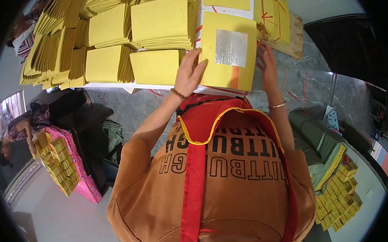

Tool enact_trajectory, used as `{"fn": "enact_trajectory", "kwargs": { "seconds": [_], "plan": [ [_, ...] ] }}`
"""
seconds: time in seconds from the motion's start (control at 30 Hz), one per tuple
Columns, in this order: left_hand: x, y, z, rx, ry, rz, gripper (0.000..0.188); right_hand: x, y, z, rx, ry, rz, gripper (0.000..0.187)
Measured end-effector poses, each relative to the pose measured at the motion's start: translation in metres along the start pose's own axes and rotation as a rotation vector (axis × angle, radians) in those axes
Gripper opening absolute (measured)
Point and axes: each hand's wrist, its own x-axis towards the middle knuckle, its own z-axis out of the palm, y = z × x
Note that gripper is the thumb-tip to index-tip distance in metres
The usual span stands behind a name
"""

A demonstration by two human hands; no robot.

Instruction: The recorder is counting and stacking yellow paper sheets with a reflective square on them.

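A stack of yellow joss paper point(224, 72), with a silver foil square point(231, 48) and an orange strip on its top sheet, lies at the table's near edge. Against its left side rests my left hand point(189, 71), fingers stretched out and thumb apart. My right hand point(267, 61) is at the stack's right side, fingers extended and a little blurred; whether it touches the paper I cannot tell. Red string point(262, 42) shows by the right fingertips. Neither hand holds anything that I can see.
Folded yellow paper bundles point(109, 64) fill the table to the left. Tied yellow stacks point(280, 22) sit at the far right on a wooden board point(301, 38). Red string scraps point(293, 95) lie on the floor. Another person point(27, 124) is at the left, beside a pink-covered box point(76, 160).
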Motion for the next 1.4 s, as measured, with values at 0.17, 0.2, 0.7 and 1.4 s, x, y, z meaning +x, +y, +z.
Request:
{"fn": "enact_trajectory", "kwargs": {
  "seconds": [0.17, 0.2, 0.7, 1.4],
  "plan": [
    [0.007, -0.028, 0.032, -0.316, 0.039, -0.16, 0.058, -0.011, 0.017, 0.028, 0.122, -0.15, -0.107, 0.054],
    [0.007, -0.029, 0.036, -0.371, 0.058, -0.204, 0.058, -0.014, 0.016, 0.029, 0.252, -0.222, -0.022, 0.052],
    [-0.048, 0.016, -0.045, 0.637, 0.474, 0.184, 0.048, -0.004, 0.01, 0.008, 0.371, -0.263, 0.093, 0.05],
    [-0.018, 0.004, 0.008, 0.013, 0.049, -0.035, 0.039, -0.014, 0.005, 0.012, 0.382, -0.207, 0.055, 0.057]
  ]
}}
